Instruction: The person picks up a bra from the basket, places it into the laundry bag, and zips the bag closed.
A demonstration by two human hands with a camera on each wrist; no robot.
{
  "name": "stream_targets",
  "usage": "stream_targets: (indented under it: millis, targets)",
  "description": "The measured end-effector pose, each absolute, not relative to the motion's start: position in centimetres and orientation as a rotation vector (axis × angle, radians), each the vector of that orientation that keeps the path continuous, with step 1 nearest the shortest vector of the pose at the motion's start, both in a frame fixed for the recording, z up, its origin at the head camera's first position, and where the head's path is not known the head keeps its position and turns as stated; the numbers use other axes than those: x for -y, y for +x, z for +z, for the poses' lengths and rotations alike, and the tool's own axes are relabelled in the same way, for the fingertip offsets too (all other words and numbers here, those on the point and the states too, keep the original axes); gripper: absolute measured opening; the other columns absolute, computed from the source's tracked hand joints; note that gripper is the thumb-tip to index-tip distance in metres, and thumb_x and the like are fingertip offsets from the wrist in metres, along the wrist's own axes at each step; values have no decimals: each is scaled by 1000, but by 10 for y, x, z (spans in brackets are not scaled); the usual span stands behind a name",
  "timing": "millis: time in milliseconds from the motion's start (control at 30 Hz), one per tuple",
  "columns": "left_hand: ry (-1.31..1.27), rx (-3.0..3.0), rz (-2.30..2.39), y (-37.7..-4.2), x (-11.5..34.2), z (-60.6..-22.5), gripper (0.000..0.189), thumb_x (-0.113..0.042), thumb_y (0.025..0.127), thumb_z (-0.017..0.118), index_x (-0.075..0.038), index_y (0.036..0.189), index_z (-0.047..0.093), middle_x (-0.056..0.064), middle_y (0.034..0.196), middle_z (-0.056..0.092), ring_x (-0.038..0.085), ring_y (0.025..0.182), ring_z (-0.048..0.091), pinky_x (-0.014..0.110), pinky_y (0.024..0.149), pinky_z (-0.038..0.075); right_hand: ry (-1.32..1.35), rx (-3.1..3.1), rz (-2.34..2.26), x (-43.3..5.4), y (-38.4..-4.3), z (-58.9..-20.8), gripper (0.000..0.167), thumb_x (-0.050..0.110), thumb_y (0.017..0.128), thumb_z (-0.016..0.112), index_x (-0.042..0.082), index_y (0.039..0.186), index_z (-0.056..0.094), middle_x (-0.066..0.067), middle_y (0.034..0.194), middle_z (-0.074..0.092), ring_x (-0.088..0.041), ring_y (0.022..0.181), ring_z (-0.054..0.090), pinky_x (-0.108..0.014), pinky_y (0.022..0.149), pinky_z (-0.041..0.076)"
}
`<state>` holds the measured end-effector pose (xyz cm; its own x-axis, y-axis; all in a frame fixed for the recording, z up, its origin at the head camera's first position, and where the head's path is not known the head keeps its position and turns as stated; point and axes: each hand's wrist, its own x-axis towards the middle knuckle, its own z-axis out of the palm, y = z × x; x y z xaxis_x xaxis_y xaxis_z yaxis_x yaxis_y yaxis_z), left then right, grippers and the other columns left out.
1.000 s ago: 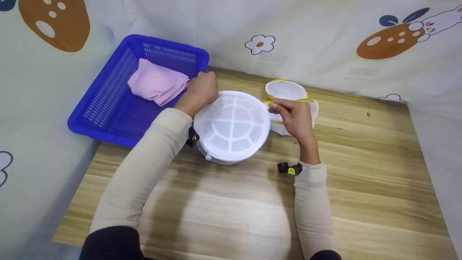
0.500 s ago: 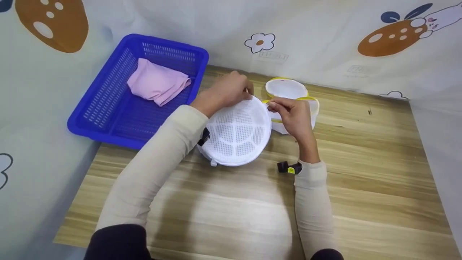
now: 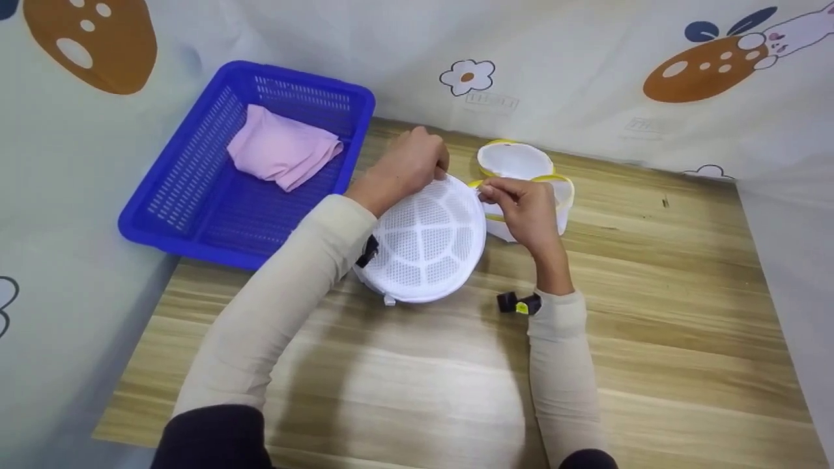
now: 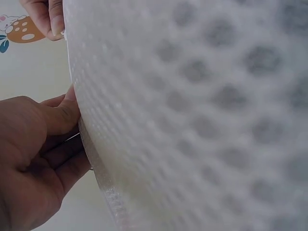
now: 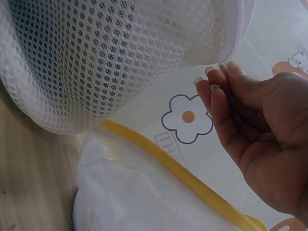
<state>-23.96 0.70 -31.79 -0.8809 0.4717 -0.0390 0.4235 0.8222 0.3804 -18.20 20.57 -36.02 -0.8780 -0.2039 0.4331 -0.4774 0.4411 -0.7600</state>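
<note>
A round white mesh laundry bag (image 3: 423, 241) is held tilted above the table, its ribbed circular face toward me. My left hand (image 3: 407, 163) pinches its far rim between thumb and fingers; the left wrist view shows that grip on the edge of the mesh (image 4: 159, 96). At the rim's right side, my right hand (image 3: 528, 208) pinches a small bit at the edge with thumb and fingertips. In the right wrist view those fingertips (image 5: 231, 67) meet the bag's lower corner; whether they hold a zipper pull or the fabric, I cannot tell.
Behind my right hand stands a white bag with yellow trim (image 3: 518, 161), its two sections spread apart. A blue plastic basket (image 3: 156, 244) at the left holds a folded pink cloth (image 3: 283, 143). The wooden table (image 3: 677, 312) meets a patterned curtain (image 3: 573, 85) at the back.
My left hand has moved right along the mesh bag's rim, from its left side to its far edge, near my right hand. The right hand has stayed almost in place.
</note>
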Motion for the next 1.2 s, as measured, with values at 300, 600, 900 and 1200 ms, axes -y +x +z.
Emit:
stream_targets:
  millis: [300, 600, 900, 1200]
  targets:
    - [746, -2874, 668, -240, -2, -320, 11, -10, 88, 67, -11, 91, 77, 4, 92, 70, 21, 91, 60, 33, 81, 47, 570, 2425, 1420, -205, -180, -357, 9, -3, 86, 65, -8, 89, 72, -16, 80, 70, -24, 73, 69, -26, 69, 54]
    - [730, -2849, 723, -241, 4, -321, 13, -7, 88, 64, -9, 91, 77, 5, 91, 70, 22, 92, 58, 34, 84, 46, 591, 2424, 1412, -204, -179, -356, 10, -4, 86, 64, -11, 89, 71, -19, 80, 70, -29, 73, 69, -27, 68, 55]
    - [695, -2860, 745, -243, 10, -323, 13, -8, 89, 65, -8, 91, 77, 6, 91, 70, 23, 93, 58, 35, 85, 45, 601, 2407, 1447, -215, -194, -379, 11, 3, 87, 66, -4, 90, 74, -10, 80, 71, -20, 73, 69, -25, 68, 54]
    - [672, -2887, 756, -245, 12, -324, 13, -6, 87, 65, -9, 88, 77, 4, 90, 71, 22, 92, 61, 34, 83, 48, 619, 2404, 1418, -219, -199, -386, 10, 3, 87, 66, -3, 90, 74, -10, 79, 71, -21, 72, 69, -25, 68, 54]
